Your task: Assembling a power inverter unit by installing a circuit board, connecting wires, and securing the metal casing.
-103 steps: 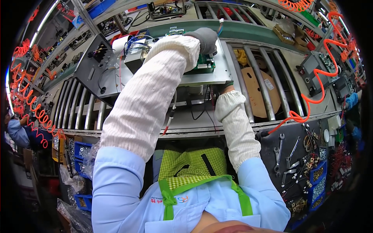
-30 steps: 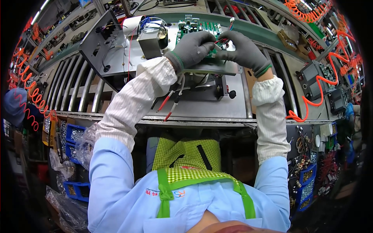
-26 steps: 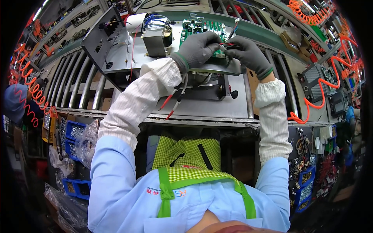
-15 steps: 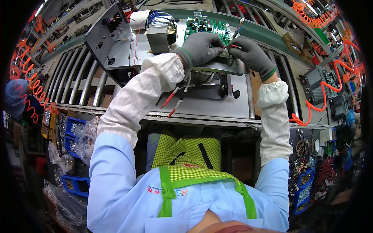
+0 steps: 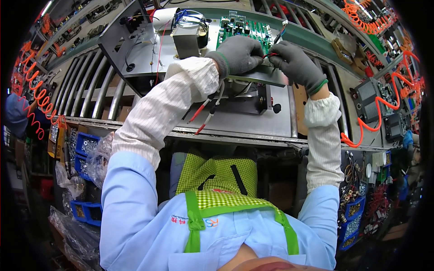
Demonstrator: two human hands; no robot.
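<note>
Both my hands wear grey gloves and meet at the near edge of a green circuit board (image 5: 257,30). Thin red and black wires (image 5: 271,54) run between their fingertips. My left hand (image 5: 242,55) is closed, its thumb and fingertips pinching at the left end of the wires. My right hand (image 5: 297,67) pinches the same wires from the right; the exact grip is partly hidden by its fingers. The board sits in an open metal chassis (image 5: 158,58). Left of it stands a transformer (image 5: 187,43) with blue wires, beside a white cylinder (image 5: 165,16).
Red-tipped cables (image 5: 203,115) hang from the chassis front. Metal rollers (image 5: 86,86) lie at the left. Orange coiled hoses (image 5: 377,113) hang on both sides. Blue bins of small hardware (image 5: 86,144) stand low at left, others (image 5: 355,219) at right. Grey boxed units (image 5: 367,97) rest at right.
Both hands have shifted slightly right, the right one also a little nearer to me. The wires stay between their fingertips. In the picture, the chassis and board sit slightly further right.
</note>
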